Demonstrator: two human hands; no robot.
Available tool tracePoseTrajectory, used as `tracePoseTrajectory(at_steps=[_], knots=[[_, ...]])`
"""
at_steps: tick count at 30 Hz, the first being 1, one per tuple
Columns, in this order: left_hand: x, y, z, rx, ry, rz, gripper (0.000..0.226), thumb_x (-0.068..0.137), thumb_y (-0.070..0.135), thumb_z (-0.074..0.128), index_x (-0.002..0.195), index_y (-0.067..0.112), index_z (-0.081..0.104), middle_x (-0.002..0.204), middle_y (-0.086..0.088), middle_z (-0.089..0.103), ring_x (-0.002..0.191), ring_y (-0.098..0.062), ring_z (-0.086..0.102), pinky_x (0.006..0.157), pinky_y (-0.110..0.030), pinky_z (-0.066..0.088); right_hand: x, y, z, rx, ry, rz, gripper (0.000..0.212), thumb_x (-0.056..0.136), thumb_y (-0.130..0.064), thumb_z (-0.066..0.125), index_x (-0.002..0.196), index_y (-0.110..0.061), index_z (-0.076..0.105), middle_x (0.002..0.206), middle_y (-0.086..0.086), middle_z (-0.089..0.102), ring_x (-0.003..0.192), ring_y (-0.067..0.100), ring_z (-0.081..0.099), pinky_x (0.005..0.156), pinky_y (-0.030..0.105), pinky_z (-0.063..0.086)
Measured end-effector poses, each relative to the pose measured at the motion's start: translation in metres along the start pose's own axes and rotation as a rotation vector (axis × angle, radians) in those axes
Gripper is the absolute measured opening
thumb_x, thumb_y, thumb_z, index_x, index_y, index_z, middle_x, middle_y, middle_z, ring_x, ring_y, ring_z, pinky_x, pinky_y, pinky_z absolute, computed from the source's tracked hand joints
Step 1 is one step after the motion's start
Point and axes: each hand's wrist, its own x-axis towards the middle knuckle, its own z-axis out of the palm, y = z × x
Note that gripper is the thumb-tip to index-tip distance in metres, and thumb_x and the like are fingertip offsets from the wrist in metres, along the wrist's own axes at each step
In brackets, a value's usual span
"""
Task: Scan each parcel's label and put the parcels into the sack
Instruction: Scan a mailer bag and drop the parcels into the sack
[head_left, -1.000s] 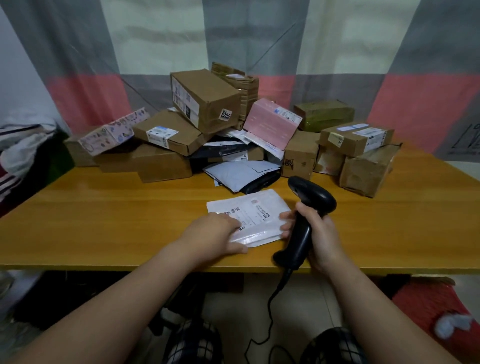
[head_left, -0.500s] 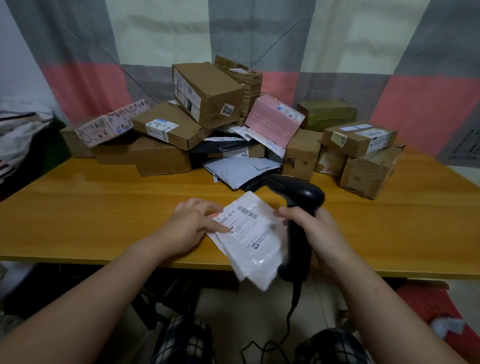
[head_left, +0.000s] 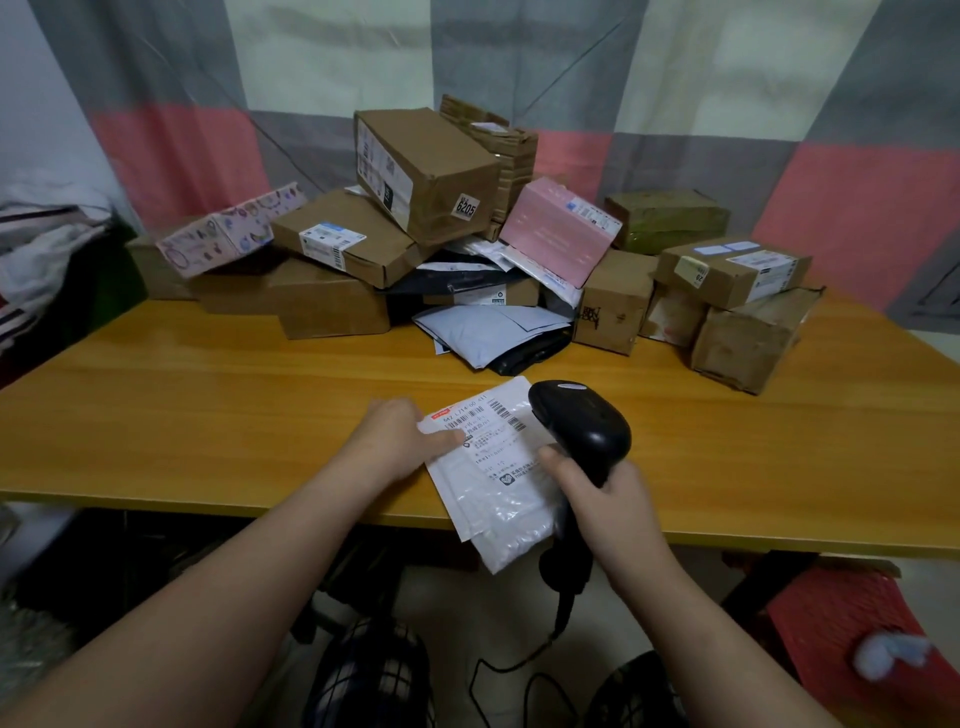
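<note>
Along the far edge of the tabletop (head_left: 208, 415), a pile of parcels (head_left: 426, 218) is being left waiting, with a sticker-patterned box (head_left: 234, 234) at its left end and brown cartons, a pink box and grey mailers further right.

At the middle of the near edge, a white poly mailer (head_left: 498, 493) is being held tilted, its lower part hanging out past the edge. Its upper left corner is being pinched by the left hand (head_left: 400, 441), the thumb lying on the printed label (head_left: 483, 431), which is being kept face up.

Just to the right, a black corded barcode scanner (head_left: 582, 426) is being gripped round its handle by the right hand (head_left: 608, 499), its head being held over the mailer's upper right corner.

The scanning step is judged to be in hand. Whether the label has been read cannot be told. Next, the scanner's window is likely needing to be aimed at the barcodes, and then the mailer dropped into the sack.

Below the tabletop's near right corner, red woven material (head_left: 841, 623) is being glimpsed. Whether it is the sack cannot be told.
</note>
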Motion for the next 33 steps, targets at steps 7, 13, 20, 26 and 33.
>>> tracePoseTrajectory(at_steps=[7,13,20,26,33], knots=[[0.005,0.016,-0.009,-0.086,-0.152,-0.090,0.056,0.080,0.041,0.074,0.117,0.002,0.059,0.116,-0.011,0.060,0.102,-0.025,0.055,0.078,-0.030,0.042,0.000,0.003,0.005,-0.002,0.032,0.003,0.003,0.084,-0.024,0.070,0.085,-0.025,0.068,0.070,-0.017,0.070,0.069,-0.001,0.066,0.053,0.010,0.045],[0.000,0.028,0.002,-0.486,-0.132,-0.143,0.075,0.074,0.035,0.081,0.136,0.010,0.046,0.134,-0.013,0.050,0.120,-0.030,0.049,0.101,-0.041,0.043,-0.001,0.005,0.008,-0.097,0.063,0.010,0.010,0.084,-0.030,0.070,0.080,-0.021,0.066,0.060,-0.010,0.062,0.064,0.007,0.063,0.057,0.021,0.046],[-0.009,0.013,-0.001,-0.906,-0.218,-0.235,0.034,0.077,0.012,0.078,0.102,-0.004,0.062,0.088,-0.010,0.068,0.076,-0.014,0.064,0.063,-0.021,0.055,-0.003,0.008,0.015,-0.235,0.148,-0.034,0.016,0.082,-0.034,0.070,0.087,-0.019,0.066,0.074,-0.005,0.064,0.074,0.006,0.061,0.057,0.016,0.037],[-0.025,0.010,0.008,-0.749,-0.250,-0.111,0.020,0.078,0.014,0.077,0.067,0.008,0.061,0.056,-0.002,0.059,0.049,-0.010,0.049,0.050,-0.018,0.043,-0.005,0.006,0.016,-0.289,0.104,-0.085,0.011,0.081,-0.031,0.071,0.083,-0.023,0.065,0.074,-0.007,0.065,0.076,0.007,0.061,0.061,0.023,0.042],[-0.026,0.022,0.021,-0.352,-0.004,0.062,0.029,0.088,0.015,0.066,0.068,0.018,0.044,0.069,0.004,0.052,0.062,-0.011,0.048,0.054,-0.023,0.038,-0.003,-0.006,-0.011,-0.003,0.249,0.057,0.022,0.081,-0.015,0.071,0.103,-0.011,0.066,0.094,0.005,0.069,0.093,0.021,0.064,0.079,0.035,0.049]])
